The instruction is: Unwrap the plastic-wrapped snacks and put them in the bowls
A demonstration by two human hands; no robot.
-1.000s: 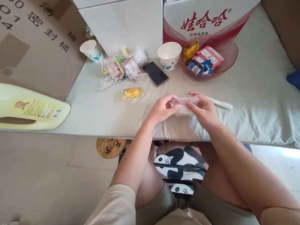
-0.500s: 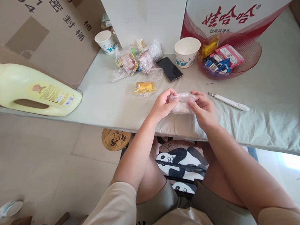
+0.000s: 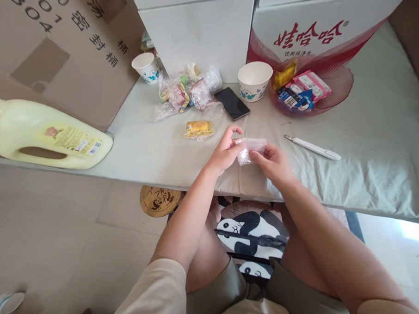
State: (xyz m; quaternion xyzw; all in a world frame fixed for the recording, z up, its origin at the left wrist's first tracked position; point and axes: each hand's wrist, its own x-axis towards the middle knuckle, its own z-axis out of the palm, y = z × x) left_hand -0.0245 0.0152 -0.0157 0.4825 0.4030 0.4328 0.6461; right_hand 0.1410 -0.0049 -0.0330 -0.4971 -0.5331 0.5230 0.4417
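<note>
A small clear plastic bag [image 3: 248, 147], folded and crinkled, is held just above the cloth near its front edge. My right hand [image 3: 275, 165] pinches its right part between thumb and fingers. At the bag's left edge, my left hand [image 3: 225, 150] keeps its thumb on the plastic, with the index finger raised and curled apart; its other fingers are mostly hidden. Beyond the left hand lies a yellow wrapped snack [image 3: 198, 129]. A white utility knife [image 3: 312, 147] rests to the right of my right hand.
Behind are a black phone [image 3: 232, 103], crumpled wrappers [image 3: 188, 89], a paper bowl [image 3: 255, 82], a paper cup [image 3: 146, 68] and a pink glass bowl [image 3: 332, 100] holding packets. Left stand a yellow jug [image 3: 58, 127] and a cardboard box [image 3: 71, 58]. White cartons [image 3: 201, 36] line the back.
The bag has been folded smaller and narrower, and my hands have come slightly closer together. My left index finger has lifted off the plastic. The view has shifted slightly.
</note>
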